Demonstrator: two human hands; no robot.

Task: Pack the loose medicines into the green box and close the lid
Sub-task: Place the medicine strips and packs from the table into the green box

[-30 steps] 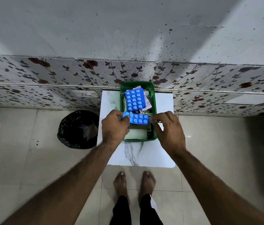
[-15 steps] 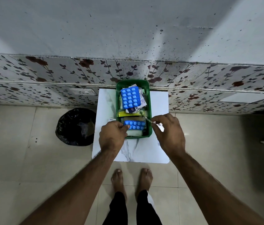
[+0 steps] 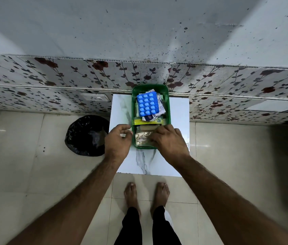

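The green box (image 3: 169,110) stands open on a small white marble-pattern table (image 3: 148,163) against the wall. A large blue blister pack (image 3: 147,105) lies on top of other packets in its far half, with a yellow carton (image 3: 146,122) across the middle. In the near half lies a tan foil strip (image 3: 141,138). My right hand (image 3: 169,141) covers the box's near right corner, its fingers on the right end of that strip. Just outside the left wall is my left hand (image 3: 118,141), fingers curled around a small white item (image 3: 123,135). No lid is in sight.
A bin lined with a black bag (image 3: 87,135) stands on the floor left of the table. A floral wall panel (image 3: 69,76) with a socket (image 3: 95,98) runs behind. My bare feet (image 3: 146,193) stand on pale tiles at the table's front edge.
The small blue strip held by both hands went into the box's near half and is out of sight. My right hand moved onto the foil strip there; my left hand withdrew outside the left wall.
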